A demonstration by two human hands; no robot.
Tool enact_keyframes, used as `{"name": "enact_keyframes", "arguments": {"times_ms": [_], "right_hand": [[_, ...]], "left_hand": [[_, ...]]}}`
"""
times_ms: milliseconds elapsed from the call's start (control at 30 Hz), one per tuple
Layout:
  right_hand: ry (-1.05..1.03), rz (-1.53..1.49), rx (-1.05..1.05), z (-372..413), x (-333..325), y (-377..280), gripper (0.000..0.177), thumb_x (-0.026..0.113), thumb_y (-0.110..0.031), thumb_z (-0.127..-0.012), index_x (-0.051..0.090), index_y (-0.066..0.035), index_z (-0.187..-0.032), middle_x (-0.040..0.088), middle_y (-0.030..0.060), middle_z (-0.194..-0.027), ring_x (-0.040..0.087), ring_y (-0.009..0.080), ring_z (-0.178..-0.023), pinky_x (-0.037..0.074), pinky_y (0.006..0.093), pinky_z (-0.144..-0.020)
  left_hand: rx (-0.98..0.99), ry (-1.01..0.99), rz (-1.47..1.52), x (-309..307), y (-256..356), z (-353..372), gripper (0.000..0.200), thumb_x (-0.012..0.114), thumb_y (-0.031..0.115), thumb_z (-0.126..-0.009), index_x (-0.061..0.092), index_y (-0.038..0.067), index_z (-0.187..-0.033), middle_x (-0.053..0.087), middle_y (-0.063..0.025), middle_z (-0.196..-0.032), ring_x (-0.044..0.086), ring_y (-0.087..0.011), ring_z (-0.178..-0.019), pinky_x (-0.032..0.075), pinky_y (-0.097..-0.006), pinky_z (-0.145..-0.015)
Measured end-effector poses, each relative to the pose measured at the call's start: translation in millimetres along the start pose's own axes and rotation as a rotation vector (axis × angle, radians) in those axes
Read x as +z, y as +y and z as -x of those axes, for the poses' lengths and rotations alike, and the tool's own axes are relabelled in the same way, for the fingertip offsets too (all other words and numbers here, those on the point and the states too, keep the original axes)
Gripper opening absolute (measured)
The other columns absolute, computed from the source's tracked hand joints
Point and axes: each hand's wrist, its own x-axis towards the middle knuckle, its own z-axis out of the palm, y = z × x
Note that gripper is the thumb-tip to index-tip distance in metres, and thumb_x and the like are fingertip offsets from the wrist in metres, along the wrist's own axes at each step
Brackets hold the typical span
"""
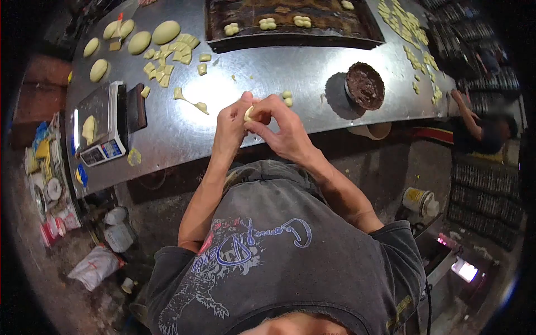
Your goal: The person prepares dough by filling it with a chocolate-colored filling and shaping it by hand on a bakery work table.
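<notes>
A small pale-yellow piece of dough [248, 115] is pinched between my two hands at the table's front edge. The fingers of my left hand [229, 124] are curled around its left side. From the right, my right hand [283, 129] grips it with thumb and fingers, which partly hide it. Just behind my right hand sits a small cluster of dough balls [287, 98]. Beyond my left hand lies a stretched dough scrap [191, 101], with cut dough pieces [162, 71] farther back. A bowl of dark brown paste [365, 87] stands to the right.
At the back is a dark baking tray [296, 40] holding several dough clusters. Large dough rounds [166, 33] and a digital scale [100, 125] with dough on it occupy the left. More dough pieces [403, 25] cover the far right, near another person [486, 131].
</notes>
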Motion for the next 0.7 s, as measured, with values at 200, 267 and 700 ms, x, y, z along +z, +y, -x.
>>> {"name": "enact_keyframes", "arguments": {"times_ms": [200,267,700], "right_hand": [[0.088,-0.175,0.393,6,-23,23,0.024,0.076,-0.014,-0.092,0.06,0.001,-0.103,0.063,0.0049,-0.096,0.061,0.0092,-0.087,0.052,0.0249,-0.073],[0.24,-0.447,0.399,3,-24,34,0.024,0.077,-0.015,-0.091,0.062,0.003,-0.098,0.065,0.004,-0.095,0.061,0.0093,-0.085,0.052,0.024,-0.073],[0.266,0.146,0.033,14,-44,16,0.019,0.074,-0.009,-0.089,0.074,-0.004,-0.107,0.057,0.0054,-0.093,0.057,0.0158,-0.08,0.05,0.0273,-0.069]], "left_hand": [[0.31,-0.008,-0.001,17,-7,9,0.037,0.058,0.034,-0.104,0.071,-0.001,-0.106,0.067,-0.0058,-0.095,0.059,-0.0075,-0.075,0.047,-0.0225,-0.059],[0.353,-0.032,-0.086,21,-9,13,0.028,0.058,0.022,-0.104,0.069,0.002,-0.121,0.06,-0.0079,-0.115,0.06,-0.01,-0.086,0.053,-0.0241,-0.066],[0.16,-0.033,-0.021,63,-10,-11,0.054,0.033,0.044,-0.111,0.065,0.001,-0.1,0.06,-0.0019,-0.074,0.047,-0.0057,-0.06,0.039,-0.0234,-0.052]]}}
